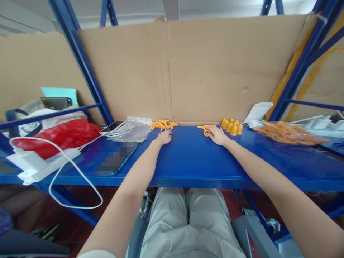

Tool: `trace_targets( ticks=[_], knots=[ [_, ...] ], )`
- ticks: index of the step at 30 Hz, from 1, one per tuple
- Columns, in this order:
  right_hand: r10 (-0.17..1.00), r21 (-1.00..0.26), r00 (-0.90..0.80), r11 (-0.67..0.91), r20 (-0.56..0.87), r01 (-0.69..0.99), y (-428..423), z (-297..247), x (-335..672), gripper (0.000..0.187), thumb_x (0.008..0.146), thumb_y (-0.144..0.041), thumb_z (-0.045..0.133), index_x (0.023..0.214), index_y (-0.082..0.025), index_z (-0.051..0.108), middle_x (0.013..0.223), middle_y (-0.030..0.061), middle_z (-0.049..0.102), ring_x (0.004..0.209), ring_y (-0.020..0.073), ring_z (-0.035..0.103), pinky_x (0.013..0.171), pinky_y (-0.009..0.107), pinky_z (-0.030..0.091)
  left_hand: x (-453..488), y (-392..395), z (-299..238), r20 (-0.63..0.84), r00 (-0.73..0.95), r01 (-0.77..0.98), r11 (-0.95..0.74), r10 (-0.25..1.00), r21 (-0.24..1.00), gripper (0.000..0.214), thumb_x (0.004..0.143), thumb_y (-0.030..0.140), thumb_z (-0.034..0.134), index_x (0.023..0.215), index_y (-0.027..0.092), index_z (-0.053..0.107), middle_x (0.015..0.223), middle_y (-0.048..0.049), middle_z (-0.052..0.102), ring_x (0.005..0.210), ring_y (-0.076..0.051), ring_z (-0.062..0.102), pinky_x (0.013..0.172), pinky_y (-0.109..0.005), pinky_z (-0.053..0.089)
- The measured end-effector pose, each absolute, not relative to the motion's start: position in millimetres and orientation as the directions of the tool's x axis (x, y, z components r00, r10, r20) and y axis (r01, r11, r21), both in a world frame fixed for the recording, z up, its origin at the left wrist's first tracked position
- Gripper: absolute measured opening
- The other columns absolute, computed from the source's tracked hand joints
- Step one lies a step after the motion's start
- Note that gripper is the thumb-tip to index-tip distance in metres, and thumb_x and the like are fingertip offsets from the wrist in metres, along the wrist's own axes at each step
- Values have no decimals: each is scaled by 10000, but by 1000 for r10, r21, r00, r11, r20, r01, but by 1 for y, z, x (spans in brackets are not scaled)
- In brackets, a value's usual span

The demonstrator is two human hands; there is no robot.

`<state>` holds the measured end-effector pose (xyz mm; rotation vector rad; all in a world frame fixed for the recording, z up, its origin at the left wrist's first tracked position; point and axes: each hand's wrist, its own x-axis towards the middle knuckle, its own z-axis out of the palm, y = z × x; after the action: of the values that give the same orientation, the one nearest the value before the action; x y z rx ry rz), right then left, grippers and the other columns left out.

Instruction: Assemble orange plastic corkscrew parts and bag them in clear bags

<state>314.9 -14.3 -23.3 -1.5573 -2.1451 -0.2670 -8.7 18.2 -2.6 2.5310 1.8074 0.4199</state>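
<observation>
Both my arms reach across a blue metal shelf (193, 161) toward a cardboard backing. My left hand (163, 137) rests with curled fingers against a small pile of orange plastic pieces with chains (162, 124); whether it grips one is hidden. My right hand (218, 135) lies on a single orange ring-shaped piece (204, 129), fingers closed over its end. Just right of that hand stands a cluster of orange cone-shaped caps (231, 127).
A clear bag of orange parts (287, 132) lies at the right beside a white pouch (258, 111). Left of my hands are a clear plastic bag (134, 129), a phone (114, 157), a white power strip with cable (40, 163) and a red bag (60, 135).
</observation>
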Motion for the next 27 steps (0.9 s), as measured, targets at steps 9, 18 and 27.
trace_targets(
  ticks=[9, 18, 27],
  knots=[
    [840, -30, -292, 342, 457, 939, -24, -17, 307, 464, 925, -243, 408, 1372, -204, 530, 1454, 162, 495, 1378, 358, 400, 1043, 673, 325, -7, 21, -1, 242, 370, 898, -412, 897, 156, 559, 771, 59, 431, 1285, 166, 621, 1357, -85, 609, 1298, -209, 526, 1114, -315, 380],
    [838, -38, -288, 343, 463, 939, -27, -14, 305, 456, 923, -232, 411, 1360, -207, 537, 1429, 162, 523, 1327, 338, 466, 1043, 656, 334, -6, 13, 0, 252, 308, 895, -369, 917, 250, 711, 748, 37, 453, 1430, 236, 470, 1442, -79, 532, 1359, -270, 457, 1126, -485, 358],
    [858, -26, -270, 312, 437, 950, -29, -13, 304, 471, 925, -228, 417, 1383, -188, 518, 1436, 169, 513, 1336, 333, 460, 1060, 631, 336, -8, 7, 4, 215, 148, 965, -189, 965, 181, 529, 882, 183, 430, 1404, 251, 484, 1522, -134, 419, 1432, -335, 323, 1129, -672, 182]
  ],
)
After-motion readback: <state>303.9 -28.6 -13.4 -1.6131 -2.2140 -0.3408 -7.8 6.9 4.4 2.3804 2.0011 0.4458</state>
